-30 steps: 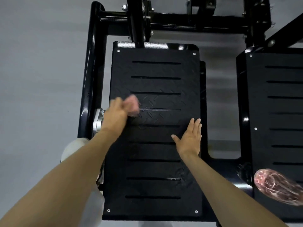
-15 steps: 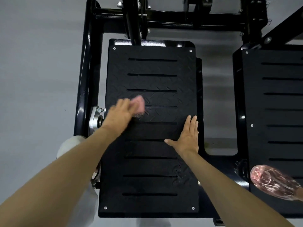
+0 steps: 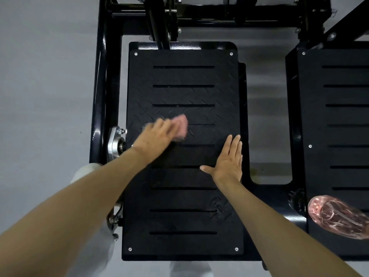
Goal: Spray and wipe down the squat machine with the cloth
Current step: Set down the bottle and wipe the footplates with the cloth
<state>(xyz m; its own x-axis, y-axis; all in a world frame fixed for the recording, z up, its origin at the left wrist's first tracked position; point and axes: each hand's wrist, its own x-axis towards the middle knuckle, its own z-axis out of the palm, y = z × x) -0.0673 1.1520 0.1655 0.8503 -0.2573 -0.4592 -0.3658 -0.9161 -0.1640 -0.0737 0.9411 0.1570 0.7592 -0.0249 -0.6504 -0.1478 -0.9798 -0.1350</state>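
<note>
The left hand grips a small pink cloth on the middle of the black slotted tread-pattern footplate of the squat machine; both are blurred. The right hand lies flat and released near the plate's right edge, holding nothing. A glossy black frame tube and a silver bearing bracket flank the left side. To the right there is a second black slotted plate, and a pinkish translucent object lies at its near corner - I cannot tell what it is.

Footplate: matt black tread-pattern metal. Frame tube: glossy black paint. Cloth: soft pink fabric.
</note>
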